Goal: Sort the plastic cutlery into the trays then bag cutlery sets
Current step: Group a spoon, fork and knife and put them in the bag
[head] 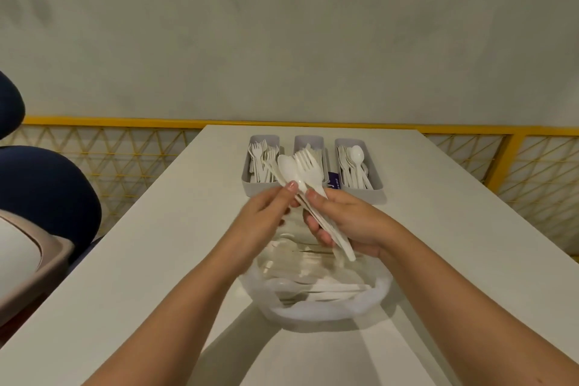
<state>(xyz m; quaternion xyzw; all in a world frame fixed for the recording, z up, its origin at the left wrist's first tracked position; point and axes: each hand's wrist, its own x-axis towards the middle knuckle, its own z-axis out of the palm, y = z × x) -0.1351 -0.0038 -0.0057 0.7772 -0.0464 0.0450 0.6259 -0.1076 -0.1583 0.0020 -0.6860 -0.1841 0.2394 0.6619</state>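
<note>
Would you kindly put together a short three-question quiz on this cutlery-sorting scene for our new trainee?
1. True or false: the right tray holds forks.
2. The right hand grips: A) a cutlery bundle; B) a cup; C) nothing.
3. How many trays stand at the far end of the table?

Key: 1 false, it holds spoons; 2 A; 3 three.

White fork and spoon, upright
</note>
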